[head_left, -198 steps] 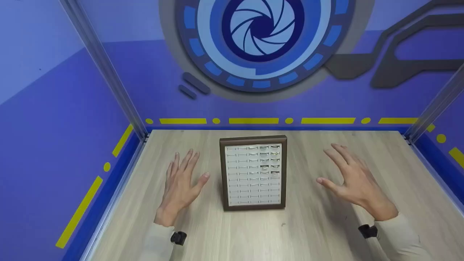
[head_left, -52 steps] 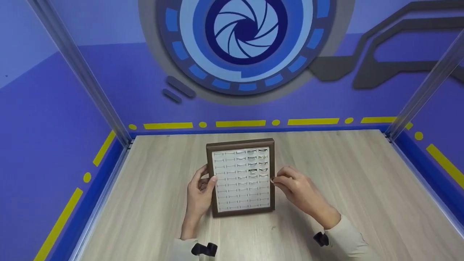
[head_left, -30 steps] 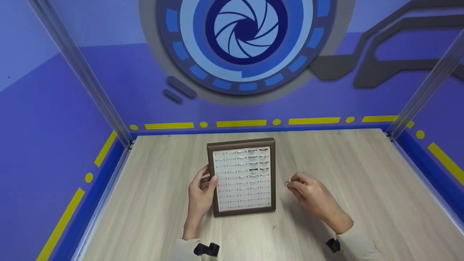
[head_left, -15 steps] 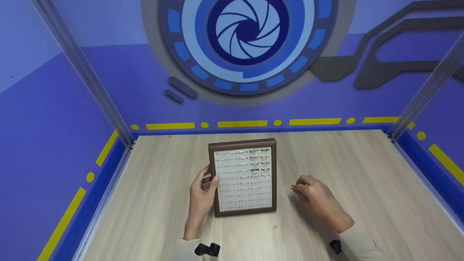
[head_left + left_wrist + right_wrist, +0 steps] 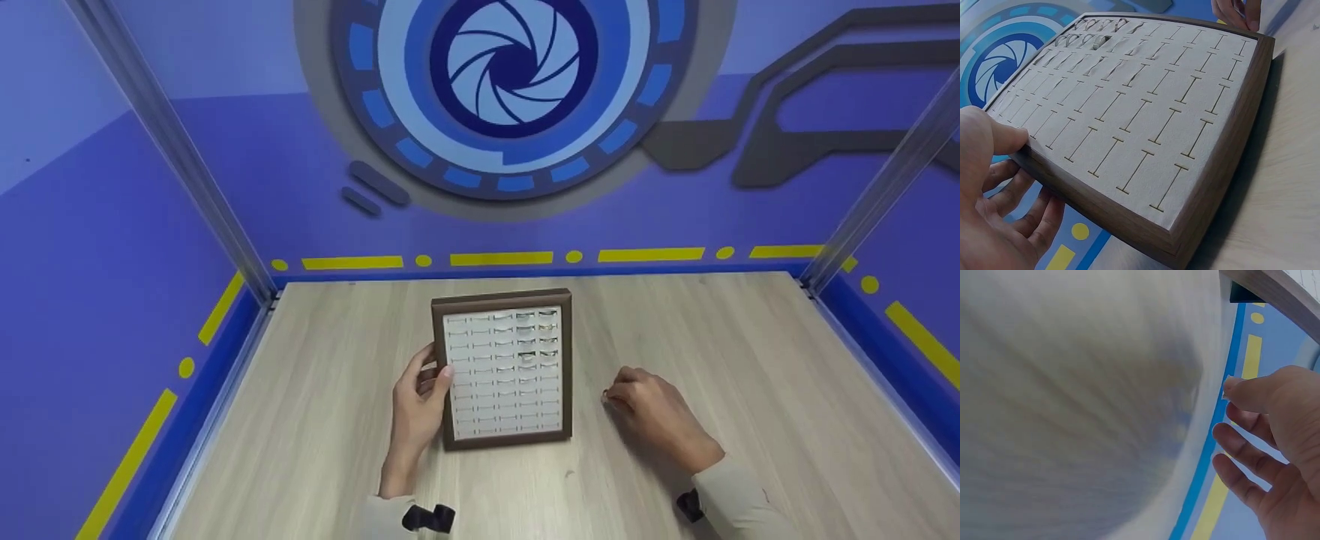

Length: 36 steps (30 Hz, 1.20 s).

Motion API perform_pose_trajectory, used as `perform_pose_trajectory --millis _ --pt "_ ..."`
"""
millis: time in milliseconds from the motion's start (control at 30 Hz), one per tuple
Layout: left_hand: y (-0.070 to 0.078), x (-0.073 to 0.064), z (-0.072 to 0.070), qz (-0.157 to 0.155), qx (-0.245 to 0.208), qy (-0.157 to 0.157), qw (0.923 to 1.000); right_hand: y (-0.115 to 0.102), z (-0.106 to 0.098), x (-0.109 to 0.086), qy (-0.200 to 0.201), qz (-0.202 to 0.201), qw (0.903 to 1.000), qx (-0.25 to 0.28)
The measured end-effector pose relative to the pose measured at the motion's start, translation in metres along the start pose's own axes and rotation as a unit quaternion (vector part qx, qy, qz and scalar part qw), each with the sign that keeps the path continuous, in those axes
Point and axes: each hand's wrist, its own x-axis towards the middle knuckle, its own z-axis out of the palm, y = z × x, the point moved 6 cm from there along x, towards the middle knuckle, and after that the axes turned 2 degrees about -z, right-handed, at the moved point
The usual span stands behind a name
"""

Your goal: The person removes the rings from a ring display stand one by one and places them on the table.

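A brown-framed ring display board with a white slotted pad stands tilted on the table. Several rings sit in its upper right slots. My left hand grips the board's left edge, thumb on the front and fingers behind, as the left wrist view also shows. To the right of the board, low over the table, my right hand pinches a small ring between thumb and forefinger. In the right wrist view the ring is mostly hidden by the thumb, and the other fingers are loosely bent.
The light wooden table spreads around the board. Blue printed panels with metal corner posts enclose it at the back and sides. Black straps sit on both wrists.
Both hands were apart from the board at first. My left hand took its edge; my right pinched a ring from the right column, drew it right and lowered it toward the table.
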Motion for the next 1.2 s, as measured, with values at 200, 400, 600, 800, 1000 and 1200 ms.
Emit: perform_pose_trajectory --millis 200,400,600,800,1000,1200 --pt "0.0002 -0.0006 -0.0006 -0.004 -0.001 0.000 1.0000 0.0039 0.0068 -0.0036 -0.044 0.041 0.9980 0.020" --pt "0.0007 -0.0011 -0.0013 0.006 0.006 0.002 1.0000 0.0043 0.0066 -0.0054 -0.046 0.036 0.9982 0.013" --pt "0.0011 -0.0002 -0.0012 0.012 0.008 -0.002 0.9999 0.0033 0.0057 -0.0054 -0.048 0.026 0.9984 0.015" --pt "0.0011 -0.0007 -0.0013 0.012 0.005 -0.001 0.9999 0.0041 0.0061 -0.0039 -0.062 0.042 0.9971 0.014" --pt "0.0014 -0.0002 -0.0017 0.011 0.005 0.003 0.9999 0.0050 0.0051 -0.0028 -0.069 0.051 0.9961 0.019" --pt "0.0003 -0.0005 -0.0005 0.001 0.000 0.000 1.0000 0.0053 0.0039 -0.0047 -0.066 0.058 0.9957 0.030"
